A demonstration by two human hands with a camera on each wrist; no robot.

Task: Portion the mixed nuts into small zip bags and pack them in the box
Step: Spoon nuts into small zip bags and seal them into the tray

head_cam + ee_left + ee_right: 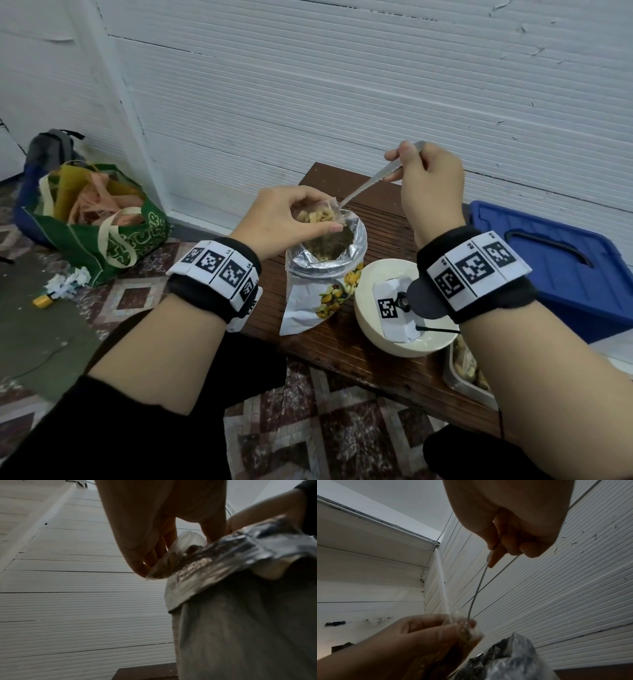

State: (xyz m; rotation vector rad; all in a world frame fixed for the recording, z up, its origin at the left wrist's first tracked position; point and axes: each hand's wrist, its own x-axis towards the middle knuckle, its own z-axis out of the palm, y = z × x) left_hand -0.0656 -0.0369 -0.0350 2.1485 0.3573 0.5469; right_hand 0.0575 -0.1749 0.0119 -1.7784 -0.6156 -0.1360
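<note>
Wooden table (383, 233) against the white wall, blue box (548, 267) at its right. Foil nut pouch (325, 274) stands open on the table beside a white bowl (370, 329). Left hand (277, 219) pinches a small zip bag (318, 214) of nuts above the pouch mouth. Right hand (428, 185) pinches a metal spoon (363, 188), its tip in the bag.

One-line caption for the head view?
Left hand holds a small zip bag over the foil nut pouch; right hand spoons nuts in.
</note>
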